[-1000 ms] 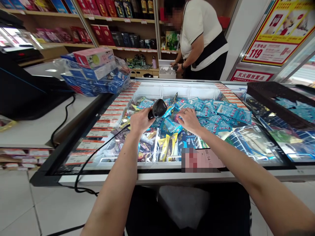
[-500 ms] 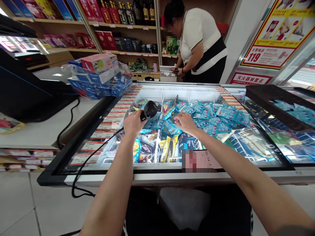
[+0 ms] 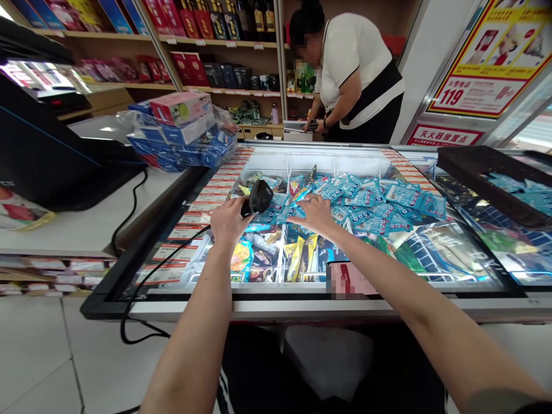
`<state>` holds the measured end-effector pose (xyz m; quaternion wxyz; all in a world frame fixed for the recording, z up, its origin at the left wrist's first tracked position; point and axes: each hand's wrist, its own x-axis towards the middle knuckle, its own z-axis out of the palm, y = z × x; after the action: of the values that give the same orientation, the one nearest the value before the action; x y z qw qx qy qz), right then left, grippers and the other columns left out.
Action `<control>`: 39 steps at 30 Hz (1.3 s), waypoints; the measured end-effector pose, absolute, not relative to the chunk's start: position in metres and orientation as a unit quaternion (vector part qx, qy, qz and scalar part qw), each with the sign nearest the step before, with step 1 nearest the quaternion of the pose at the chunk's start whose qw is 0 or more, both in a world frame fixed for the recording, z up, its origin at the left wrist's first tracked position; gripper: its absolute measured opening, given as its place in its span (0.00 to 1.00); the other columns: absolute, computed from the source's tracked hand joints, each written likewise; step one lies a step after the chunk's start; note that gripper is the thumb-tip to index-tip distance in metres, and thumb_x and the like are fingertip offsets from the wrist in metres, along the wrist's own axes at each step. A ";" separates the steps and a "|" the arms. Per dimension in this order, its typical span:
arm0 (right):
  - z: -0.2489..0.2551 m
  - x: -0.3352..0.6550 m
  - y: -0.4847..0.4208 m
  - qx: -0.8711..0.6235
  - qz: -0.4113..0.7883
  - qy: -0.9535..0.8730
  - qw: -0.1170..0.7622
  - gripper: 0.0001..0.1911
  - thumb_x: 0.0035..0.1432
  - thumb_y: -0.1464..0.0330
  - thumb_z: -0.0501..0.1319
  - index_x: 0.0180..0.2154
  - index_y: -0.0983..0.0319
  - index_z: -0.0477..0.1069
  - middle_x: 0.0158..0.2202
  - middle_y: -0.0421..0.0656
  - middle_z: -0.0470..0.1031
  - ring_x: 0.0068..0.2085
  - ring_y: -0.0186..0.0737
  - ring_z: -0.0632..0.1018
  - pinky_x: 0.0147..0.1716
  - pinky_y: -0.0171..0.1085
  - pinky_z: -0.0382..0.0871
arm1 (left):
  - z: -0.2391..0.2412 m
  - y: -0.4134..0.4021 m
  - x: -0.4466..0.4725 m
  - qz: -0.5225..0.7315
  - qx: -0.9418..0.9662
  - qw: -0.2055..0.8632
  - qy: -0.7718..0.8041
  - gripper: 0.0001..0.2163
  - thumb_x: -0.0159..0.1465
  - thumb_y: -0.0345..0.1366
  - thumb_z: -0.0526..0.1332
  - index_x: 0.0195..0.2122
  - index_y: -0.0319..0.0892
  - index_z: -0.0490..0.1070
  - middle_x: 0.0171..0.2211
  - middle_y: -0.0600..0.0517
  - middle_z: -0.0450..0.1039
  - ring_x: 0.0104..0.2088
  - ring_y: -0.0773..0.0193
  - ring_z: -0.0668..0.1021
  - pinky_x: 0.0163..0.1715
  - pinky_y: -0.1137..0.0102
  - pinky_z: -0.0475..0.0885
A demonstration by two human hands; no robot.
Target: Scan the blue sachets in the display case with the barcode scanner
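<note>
Left hand (image 3: 227, 221) is clasping black scanner (image 3: 260, 197); right hand (image 3: 317, 214), apart, is lying open over blue packets (image 3: 403, 196); phone (image 3: 356, 280) is resting near front edge of freezer (image 3: 276, 310).

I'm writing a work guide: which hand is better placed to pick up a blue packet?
Probably the right hand: it is at the blue packets, fingers spread, while the left hand grips the black scanner.

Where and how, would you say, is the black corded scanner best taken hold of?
I'd grip the scanner by its handle, coming from the near left, as the left hand does: the bulky head juts away to the right, leaving the slimmer handle toward the person.
</note>
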<state>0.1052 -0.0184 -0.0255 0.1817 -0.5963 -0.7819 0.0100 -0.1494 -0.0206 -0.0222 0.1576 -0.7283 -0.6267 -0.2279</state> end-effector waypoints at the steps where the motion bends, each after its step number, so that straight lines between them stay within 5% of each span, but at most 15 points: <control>1: -0.026 0.105 -0.018 -0.601 0.019 -0.777 0.190 0.31 0.50 0.41 0.54 0.46 0.55 0.72 0.51 0.49 0.67 0.54 0.55 0.63 0.49 0.51 0.56 | -0.022 -0.021 -0.149 -0.227 -0.729 0.158 -0.627 0.18 0.57 0.45 0.60 0.47 0.47 0.69 0.41 0.46 0.74 0.43 0.51 0.74 0.38 0.64 0.62; 5: -0.028 0.113 -0.012 -0.618 0.057 -0.755 0.209 0.21 0.51 0.48 0.60 0.38 0.56 0.74 0.47 0.46 0.70 0.51 0.50 0.67 0.48 0.47 0.57 | -0.021 -0.022 -0.149 -0.228 -0.725 0.160 -0.630 0.17 0.57 0.44 0.59 0.48 0.48 0.69 0.40 0.48 0.75 0.42 0.52 0.75 0.34 0.65 0.62; 12: -0.031 0.112 -0.001 -0.587 0.066 -0.780 0.207 0.30 0.53 0.43 0.53 0.51 0.54 0.69 0.51 0.47 0.68 0.54 0.51 0.65 0.51 0.47 0.57 | -0.020 -0.024 -0.147 -0.240 -0.723 0.144 -0.632 0.17 0.58 0.44 0.58 0.48 0.47 0.69 0.42 0.48 0.75 0.43 0.53 0.74 0.35 0.66 0.63; 17: -0.030 0.102 0.001 -0.570 0.072 -0.796 0.188 0.34 0.44 0.42 0.61 0.48 0.54 0.69 0.52 0.48 0.66 0.55 0.55 0.63 0.50 0.50 0.58 | -0.019 -0.026 -0.146 -0.234 -0.727 0.147 -0.628 0.16 0.58 0.42 0.58 0.47 0.47 0.70 0.41 0.48 0.75 0.44 0.53 0.75 0.37 0.65 0.64; 26: -0.030 0.133 0.004 -0.616 0.171 -0.697 0.325 0.30 0.41 0.57 0.68 0.45 0.59 0.62 0.32 0.38 0.70 0.32 0.39 0.73 0.33 0.39 0.65 | -0.015 -0.028 -0.143 -0.228 -0.750 0.127 -0.608 0.17 0.58 0.43 0.58 0.48 0.46 0.69 0.44 0.48 0.75 0.44 0.53 0.75 0.37 0.67 0.65; 32: -0.030 0.166 0.009 -0.604 0.204 -0.659 0.400 0.14 0.48 0.64 0.61 0.38 0.59 0.61 0.23 0.34 0.67 0.29 0.37 0.72 0.32 0.37 0.64 | -0.017 -0.029 -0.134 -0.230 -0.795 0.104 -0.552 0.17 0.58 0.42 0.58 0.48 0.45 0.69 0.45 0.49 0.74 0.46 0.55 0.75 0.37 0.68 0.66; 39: -0.031 0.188 0.004 -0.593 0.273 -0.601 0.460 0.16 0.46 0.62 0.62 0.36 0.58 0.59 0.19 0.30 0.60 0.24 0.36 0.69 0.26 0.36 0.62 | -0.020 -0.031 -0.121 -0.226 -0.823 0.089 -0.514 0.18 0.57 0.41 0.58 0.49 0.47 0.69 0.46 0.50 0.74 0.46 0.54 0.75 0.37 0.66 0.67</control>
<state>0.1881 0.0039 -0.0308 0.4602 -0.5932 -0.6013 0.2733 -0.1207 -0.0305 -0.0202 0.0888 -0.8228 -0.5137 -0.2263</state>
